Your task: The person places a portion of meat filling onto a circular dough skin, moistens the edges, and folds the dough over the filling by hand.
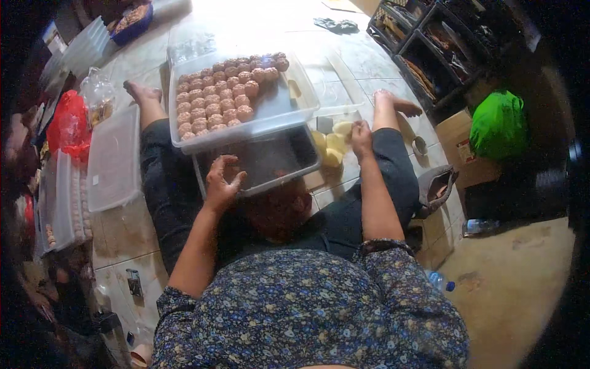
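Observation:
Rows of brownish-pink, rough-surfaced balls (212, 99) fill much of a clear plastic box (244, 125) before me. The box's right part shows bare floor, with a pale yellow piece (294, 90) by the wall. Below the box's near edge sits a dark-bottomed tray (276, 157), partly covered by it. My left hand (223, 181) hovers at the tray's left side, fingers apart, holding nothing. My right hand (362, 138) has curled fingers at the edge of a pale yellow rounded piece (342, 128); whether they grip it is unclear. More yellow pieces (333, 150) lie beside it.
A translucent lid (115, 159) lies left of my leg, near a red plastic bag (70, 120) and another clear box (67, 203) with balls. Dark crates (426, 50), a green bag (500, 124) and a small bowl (419, 146) are at right. Another person's hand (44, 304) shows lower left.

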